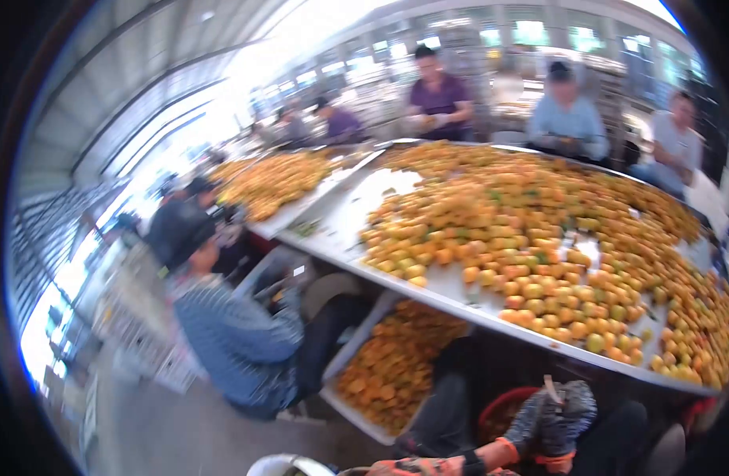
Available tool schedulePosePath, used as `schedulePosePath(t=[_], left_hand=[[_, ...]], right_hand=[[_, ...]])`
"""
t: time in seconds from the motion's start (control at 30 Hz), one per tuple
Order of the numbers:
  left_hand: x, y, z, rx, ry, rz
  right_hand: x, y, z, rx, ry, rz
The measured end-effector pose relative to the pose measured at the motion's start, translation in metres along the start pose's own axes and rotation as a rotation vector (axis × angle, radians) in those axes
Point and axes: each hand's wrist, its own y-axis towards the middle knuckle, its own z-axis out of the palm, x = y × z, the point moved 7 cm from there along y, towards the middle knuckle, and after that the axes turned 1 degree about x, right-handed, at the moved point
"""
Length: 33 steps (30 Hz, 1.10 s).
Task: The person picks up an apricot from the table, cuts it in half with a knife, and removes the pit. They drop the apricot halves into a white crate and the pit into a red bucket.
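My two hands are low in the frame, both in grey patterned gloves with orange cuffs, pressed close together below the table's near edge. My left hand [532,427] comes in from a sleeve along the bottom. My right hand [577,408] lies against it. A small pale object [551,389] sticks up between them; the blur hides what it is and which hand has it. Above them a big pile of orange-yellow fruit [531,238] covers a white table [356,214].
A white crate of fruit [388,373] and a red bucket [503,404] stand under the table. A person in a striped blue top [229,333] sits at the left. Several people [566,115] work along the far side. A second fruit table [277,182] lies beyond.
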Motion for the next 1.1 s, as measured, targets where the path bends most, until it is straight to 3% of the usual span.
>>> schedulePosePath(t=[0.03, 0.07, 0.13, 0.17, 0.2, 0.4, 0.47, 0.5, 0.53, 0.7, 0.73, 0.8, 0.83, 0.87, 0.93, 0.97, 1.1], left_hand=[[0.0, -0.006, -0.006, -0.098, -0.189, -0.016], [-0.024, -0.013, -0.007, -0.16, -0.186, 0.015], [-0.041, -0.014, -0.003, -0.218, 0.116, -0.129], [-0.037, -0.015, -0.005, -0.234, 0.217, -0.183], [-0.035, -0.015, -0.002, -0.21, 0.193, -0.152], [-0.036, -0.031, -0.012, -0.118, 0.012, -0.051], [-0.034, -0.05, -0.024, -0.07, -0.02, -0.069], [-0.033, -0.058, -0.03, -0.046, -0.07, -0.089], [-0.031, -0.065, -0.035, -0.016, -0.169, -0.123], [-0.005, -0.093, -0.031, 0.265, -1.02, -0.396], [0.0, -0.096, -0.031, 0.329, -1.124, -0.457], [-0.009, -0.098, -0.049, 0.625, 0.65, -0.358], [-0.02, -0.091, -0.039, 0.459, -0.012, -0.353], [-0.016, -0.076, -0.023, 0.444, -0.379, -0.532], [-0.008, -0.05, 0.008, 0.212, -1.155, -0.941], [-0.023, -0.046, 0.012, 0.213, -1.15, -0.913], [-0.043, -0.036, -0.017, 0.175, -1.048, -0.714]], right_hand=[[0.004, -0.003, 0.0, -0.065, -0.068, -0.084], [0.005, -0.002, 0.007, -0.026, -0.019, -0.114], [0.009, -0.004, 0.005, -0.061, -0.003, -0.234], [0.037, -0.001, -0.007, -0.288, -0.104, -0.278], [0.04, 0.003, -0.006, -0.283, -0.097, -0.287], [0.041, 0.005, 0.008, 0.352, 0.111, -0.348], [0.039, 0.002, 0.008, 0.403, 0.002, -0.366], [0.046, 0.001, 0.006, 0.398, 0.041, -0.473], [0.051, 0.0, 0.005, 0.404, 0.037, -0.549], [0.023, -0.019, 0.013, 0.409, -0.009, -0.466], [0.034, -0.018, 0.006, 0.451, 0.229, -0.587], [0.037, -0.035, 0.01, 0.536, 0.175, -0.69], [0.03, -0.027, 0.008, 0.594, 0.252, -0.602], [0.015, -0.018, 0.004, 0.49, 0.311, -0.485], [-0.037, -0.006, 0.008, 0.26, 0.756, 0.215], [-0.059, -0.009, 0.017, 0.039, 1.104, 0.523], [-0.073, -0.01, 0.026, 0.036, 1.205, 0.659]])
